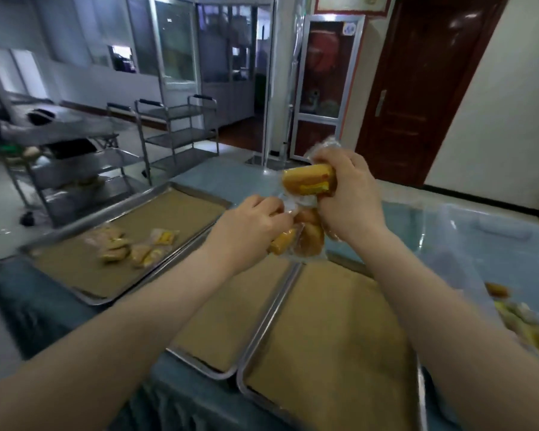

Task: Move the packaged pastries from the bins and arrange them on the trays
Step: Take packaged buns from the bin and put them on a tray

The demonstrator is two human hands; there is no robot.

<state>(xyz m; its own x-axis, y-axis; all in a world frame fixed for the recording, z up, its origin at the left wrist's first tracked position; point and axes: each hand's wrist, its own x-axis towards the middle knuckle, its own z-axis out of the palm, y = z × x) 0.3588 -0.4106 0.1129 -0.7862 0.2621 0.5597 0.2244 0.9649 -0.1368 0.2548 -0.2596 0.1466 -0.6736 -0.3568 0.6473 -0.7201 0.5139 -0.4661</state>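
While steel carts [181,132] stand behind, trays [333,337] cover a blue table [44,312].

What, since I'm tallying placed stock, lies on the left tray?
A few packaged pastries, blurred, clustered on the brown liner, which hides the left tray floor. Exact count unclear.

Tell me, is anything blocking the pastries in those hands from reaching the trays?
Nothing visible. The left hand and right hand hold pastries above the bare middle tray; a few packs lie only on the left tray.
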